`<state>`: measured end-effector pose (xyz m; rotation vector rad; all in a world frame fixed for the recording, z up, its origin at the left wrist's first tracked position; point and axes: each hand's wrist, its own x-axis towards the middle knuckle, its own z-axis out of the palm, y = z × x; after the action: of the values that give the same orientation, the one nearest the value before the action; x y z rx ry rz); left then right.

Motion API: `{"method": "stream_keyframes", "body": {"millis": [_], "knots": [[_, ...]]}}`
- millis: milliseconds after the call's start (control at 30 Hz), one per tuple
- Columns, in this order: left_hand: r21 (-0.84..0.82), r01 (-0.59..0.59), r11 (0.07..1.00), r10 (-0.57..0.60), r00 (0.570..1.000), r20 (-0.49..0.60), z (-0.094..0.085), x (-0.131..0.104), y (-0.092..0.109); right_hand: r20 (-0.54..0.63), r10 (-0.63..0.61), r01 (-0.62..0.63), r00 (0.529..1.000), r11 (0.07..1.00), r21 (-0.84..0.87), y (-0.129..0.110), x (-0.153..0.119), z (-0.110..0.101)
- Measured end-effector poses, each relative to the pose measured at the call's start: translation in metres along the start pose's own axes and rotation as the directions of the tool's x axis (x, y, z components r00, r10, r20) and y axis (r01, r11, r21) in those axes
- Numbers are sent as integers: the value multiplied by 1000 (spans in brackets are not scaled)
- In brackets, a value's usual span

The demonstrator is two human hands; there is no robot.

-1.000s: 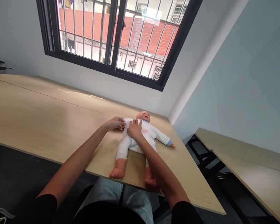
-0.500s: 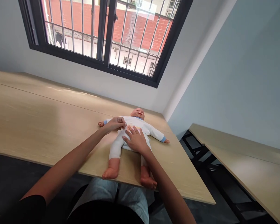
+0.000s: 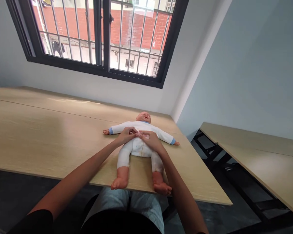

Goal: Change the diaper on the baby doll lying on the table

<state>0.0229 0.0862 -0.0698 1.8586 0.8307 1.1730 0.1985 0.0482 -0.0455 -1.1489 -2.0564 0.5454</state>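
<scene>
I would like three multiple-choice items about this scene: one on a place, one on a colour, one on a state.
1. Where do both hands rest?
A. on the doll's chest
B. on the doll's feet
C. on the window sill

2. What colour are the cuffs of the doll's suit?
A. red
B. blue
C. green

3. How does the doll lie?
A. face down
B. curled on its side
C. on its back, arms spread

Answers:
1 A: the left hand and the right hand meet on the chest of the doll.
2 B: the cuffs are blue on the white suit.
3 C: its face points up, arms out on the table.
</scene>
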Motion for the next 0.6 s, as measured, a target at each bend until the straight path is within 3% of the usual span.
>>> {"method": "stream_keyframes", "body": {"millis": [100, 200, 400, 600], "knots": [[95, -39, 995, 38, 999, 18, 6, -4, 3, -184, 109, -63, 977, 969, 238, 10, 6, -7], [166, -95, 982, 86, 994, 63, 12, -7, 7, -282, 234, -151, 931, 947, 285, 19, 9, -4], [203, -244, 948, 185, 944, 272, 14, -16, 11, -317, 278, -193, 907, 942, 274, 30, 12, 4], [78, -141, 987, 102, 921, 377, 6, -21, 31, -344, 299, -182, 890, 925, 333, 38, 13, 7]]}}
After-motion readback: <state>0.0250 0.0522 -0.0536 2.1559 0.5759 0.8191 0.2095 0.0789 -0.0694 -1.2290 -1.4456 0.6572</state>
